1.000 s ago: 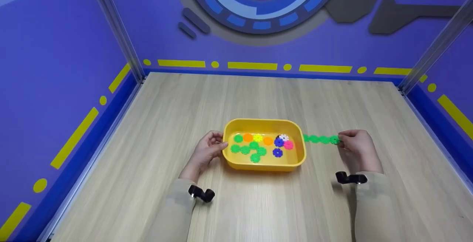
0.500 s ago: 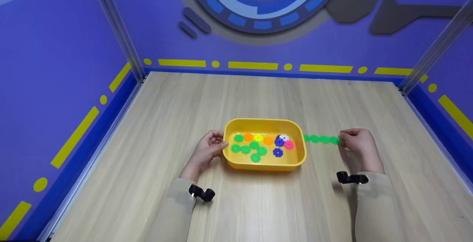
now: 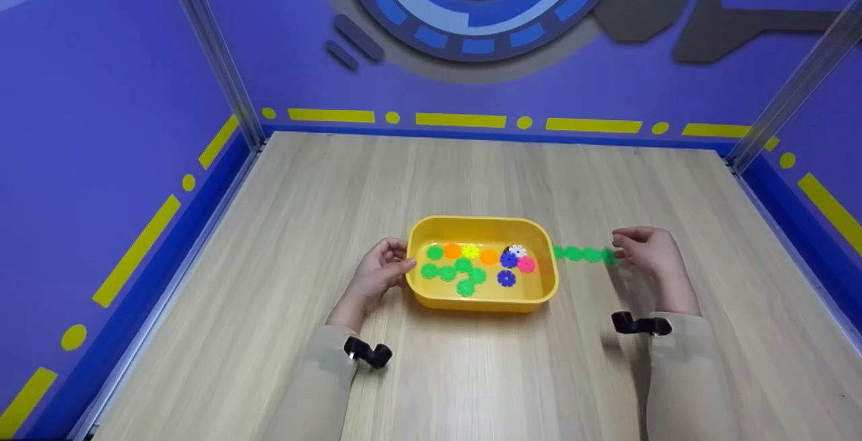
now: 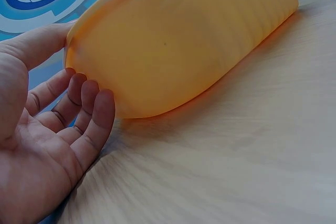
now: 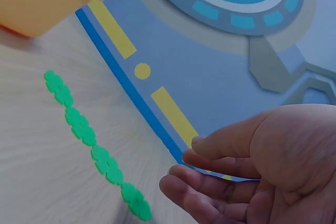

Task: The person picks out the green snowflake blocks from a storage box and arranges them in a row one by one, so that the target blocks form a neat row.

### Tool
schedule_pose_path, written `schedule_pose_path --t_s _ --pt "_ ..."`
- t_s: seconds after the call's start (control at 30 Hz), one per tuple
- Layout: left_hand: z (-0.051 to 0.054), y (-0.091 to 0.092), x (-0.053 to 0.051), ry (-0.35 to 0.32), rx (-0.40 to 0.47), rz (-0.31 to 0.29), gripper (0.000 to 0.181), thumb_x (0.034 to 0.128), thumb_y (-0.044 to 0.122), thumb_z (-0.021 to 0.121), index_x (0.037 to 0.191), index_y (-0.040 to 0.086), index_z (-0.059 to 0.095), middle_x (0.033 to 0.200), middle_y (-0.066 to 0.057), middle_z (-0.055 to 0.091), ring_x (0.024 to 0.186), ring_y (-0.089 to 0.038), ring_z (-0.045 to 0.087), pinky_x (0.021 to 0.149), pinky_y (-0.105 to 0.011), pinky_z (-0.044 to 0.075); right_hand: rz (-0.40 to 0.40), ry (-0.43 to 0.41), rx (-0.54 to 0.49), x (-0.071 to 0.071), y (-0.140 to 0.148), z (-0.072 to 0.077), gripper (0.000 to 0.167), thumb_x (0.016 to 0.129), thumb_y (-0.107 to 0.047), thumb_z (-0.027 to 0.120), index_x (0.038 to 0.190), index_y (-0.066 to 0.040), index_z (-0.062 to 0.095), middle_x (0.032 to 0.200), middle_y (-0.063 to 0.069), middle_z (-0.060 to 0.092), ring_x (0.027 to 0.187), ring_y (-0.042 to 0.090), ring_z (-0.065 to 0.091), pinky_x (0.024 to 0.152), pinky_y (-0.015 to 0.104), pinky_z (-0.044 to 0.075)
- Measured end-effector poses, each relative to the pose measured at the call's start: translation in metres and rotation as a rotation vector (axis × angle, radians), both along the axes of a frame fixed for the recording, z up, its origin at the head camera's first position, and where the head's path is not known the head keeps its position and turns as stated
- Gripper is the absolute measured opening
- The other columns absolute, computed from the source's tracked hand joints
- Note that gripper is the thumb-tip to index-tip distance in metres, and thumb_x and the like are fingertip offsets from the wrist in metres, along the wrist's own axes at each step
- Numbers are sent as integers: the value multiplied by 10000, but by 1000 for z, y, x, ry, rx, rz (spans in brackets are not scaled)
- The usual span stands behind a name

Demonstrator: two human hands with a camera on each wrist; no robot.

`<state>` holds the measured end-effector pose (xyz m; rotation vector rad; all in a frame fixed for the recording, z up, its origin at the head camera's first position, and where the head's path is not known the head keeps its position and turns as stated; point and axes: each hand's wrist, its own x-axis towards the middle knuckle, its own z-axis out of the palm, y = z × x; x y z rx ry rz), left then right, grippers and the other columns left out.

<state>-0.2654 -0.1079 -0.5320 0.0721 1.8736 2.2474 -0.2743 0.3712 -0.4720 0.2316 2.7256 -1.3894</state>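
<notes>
Green disc chain [image 5: 86,134] lies on the surface [image 3: 471,374] near the yellow tub [image 3: 481,305], its placing seemingly finished, with left hand [image 3: 380,273] pinching the tub's edge and right hand [image 3: 650,252], fingers loosely bent round nothing, probably needing to reach inside next.

One tub [image 3: 481,306] at the left fingers [image 4: 100,121]. Inside it, to the right of those fingers: six green discs [image 3: 447,273], two orange discs [image 3: 452,250], two blue discs [image 3: 506,279], one yellow disc [image 3: 470,251], one pink disc [image 3: 526,264] and one white disc [image 3: 518,250]. A dark patch beside the white one is too hidden to count. Just left of the right fingers [image 5: 176,187], one green chain [image 3: 591,254] showing four discs. Behind the fingers, two black clips [image 3: 357,348], one on each of two sleeves [image 3: 316,387].
</notes>
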Motion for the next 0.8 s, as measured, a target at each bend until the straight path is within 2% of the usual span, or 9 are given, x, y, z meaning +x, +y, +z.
schedule_pose_path --t_s 0.23,0.5,0.8 --pt "-2 0 -1 -2 -2 3 370 912 35 717 1234 -6 540 1002 -19 568 828 -127 555 614 -225 482 53 38 -18 5 -11 12 481 1062 -275 542 1396 70 565 1308 284 657 842 -47 702 768 147 555" --pt "-3 0 -2 -3 1 5 359 917 23 713 1230 0 538 1009 -23 571 814 -110 568 600 -215 480 79 41 -63 8 -25 24 495 1047 -318 583 1402 27 577 1248 144 702 877 -34 708 796 154 561" --pt "-3 0 -2 6 -7 4 351 912 22 716 1217 -1 543 1010 -27 568 825 -124 562 598 -216 480 125 57 -65 6 -41 29 465 1040 -303 600 1383 11 600 1286 226 673 879 -1 720 799 149 571"
